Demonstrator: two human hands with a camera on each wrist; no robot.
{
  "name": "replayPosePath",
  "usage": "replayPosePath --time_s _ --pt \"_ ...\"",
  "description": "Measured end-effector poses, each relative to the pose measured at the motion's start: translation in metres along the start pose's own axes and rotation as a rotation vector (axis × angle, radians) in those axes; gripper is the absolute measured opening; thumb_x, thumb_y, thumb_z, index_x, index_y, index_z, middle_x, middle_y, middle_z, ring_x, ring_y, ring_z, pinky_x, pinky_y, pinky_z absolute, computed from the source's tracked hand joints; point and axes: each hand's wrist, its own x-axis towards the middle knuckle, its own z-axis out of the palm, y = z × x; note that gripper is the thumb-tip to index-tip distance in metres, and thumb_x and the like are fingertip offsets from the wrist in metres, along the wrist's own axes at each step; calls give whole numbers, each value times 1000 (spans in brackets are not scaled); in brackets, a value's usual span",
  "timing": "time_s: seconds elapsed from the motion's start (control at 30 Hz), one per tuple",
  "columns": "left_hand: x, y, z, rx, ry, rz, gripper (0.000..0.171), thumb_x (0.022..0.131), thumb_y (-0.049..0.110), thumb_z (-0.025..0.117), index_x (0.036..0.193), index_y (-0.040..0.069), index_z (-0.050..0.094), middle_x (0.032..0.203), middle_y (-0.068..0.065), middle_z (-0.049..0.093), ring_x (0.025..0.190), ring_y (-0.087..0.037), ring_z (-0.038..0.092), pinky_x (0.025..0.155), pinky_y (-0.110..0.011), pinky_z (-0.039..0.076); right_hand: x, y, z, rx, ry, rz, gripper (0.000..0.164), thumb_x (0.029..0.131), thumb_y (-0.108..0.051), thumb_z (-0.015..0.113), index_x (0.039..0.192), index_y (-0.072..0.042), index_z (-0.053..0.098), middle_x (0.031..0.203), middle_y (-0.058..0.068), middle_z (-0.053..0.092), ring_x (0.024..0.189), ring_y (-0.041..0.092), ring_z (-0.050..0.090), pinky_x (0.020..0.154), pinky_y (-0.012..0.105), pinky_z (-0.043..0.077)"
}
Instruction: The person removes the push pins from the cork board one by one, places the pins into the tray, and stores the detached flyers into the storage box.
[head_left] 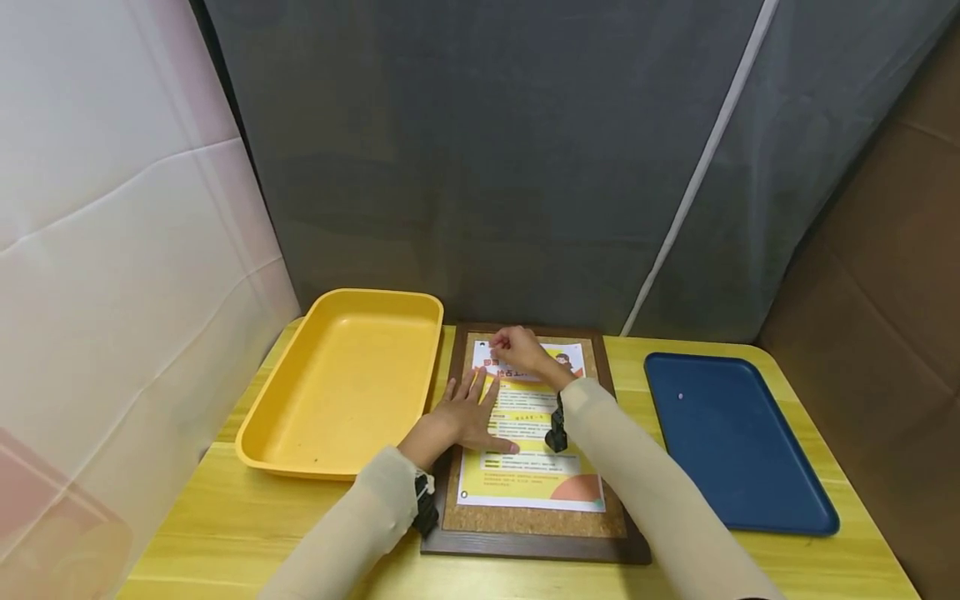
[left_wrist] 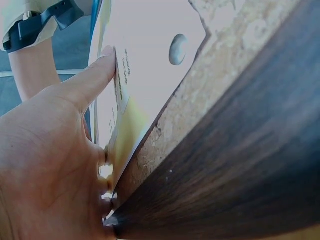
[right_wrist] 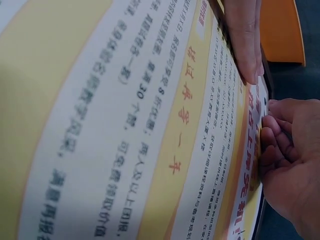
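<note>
Head view: left fingers [head_left: 476, 390] spread on the poster [head_left: 517, 481], right fingers [head_left: 504, 339] curled, anything held hidden.

The surface [head_left: 217, 517] is streaked yellow, the left-edge tray [head_left: 345, 383] golden yellow, the right-edge tray [head_left: 738, 450] navy. The poster [head_left: 521, 400] is white and yellow with red lettering [right_wrist: 244, 167], the cork [head_left: 532, 522] speckled tan, the frame [head_left: 540, 545] dark brown.

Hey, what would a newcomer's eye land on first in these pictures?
Probably the large, bright yellow rectangular tray on the left. Then likely the colourful printed paper poster on the brown-framed cork board in the middle, a bare left hand spread on it and a bare right hand over its top part. The dark blue, shallow rectangular tray stands out on the right.
</note>
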Motion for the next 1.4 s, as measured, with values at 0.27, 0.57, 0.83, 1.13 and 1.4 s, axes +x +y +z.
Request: replayPosePath --time_s 0.27,0.57,0.83,1.13,1.4 --pt "0 1 -1 7 -2 3 133 80 93 58 172 17 -2 177 -13 -14 163 -32 -13 128 -61 -5 3 0 3 23 30 35 14 100 -4 69 110 3 76 95 11 74 80 14 62 76 26 52" --pt "3 0 -2 39 -18 -10 133 79 96 54 171 18 -4 177 -12 -14 163 -31 -14 129 -61 -4 9 1 8 44 62 56 14 100 -4 70 108 4 76 92 11 73 77 12 61 74 23 50" --pt "1 3 -2 33 -24 2 133 79 96 53 171 18 -4 176 -12 -15 163 -31 -14 129 -60 -4 7 -3 8 48 70 90 14 101 -5 69 108 4 77 92 10 75 75 10 59 70 22 48" --pt "0 4 -3 23 -17 1 133 80 94 55 171 18 -3 176 -11 -15 163 -31 -14 129 -59 -4 9 -4 10 48 113 124 12 99 -6 71 104 3 79 86 9 75 69 7 56 64 19 44" --pt "-2 3 -3 21 -30 1 132 80 94 55 171 19 -5 176 -11 -17 163 -31 -15 129 -59 -4 7 -10 13 74 127 168 13 100 -7 71 103 3 80 87 12 78 67 9 60 63 22 48"
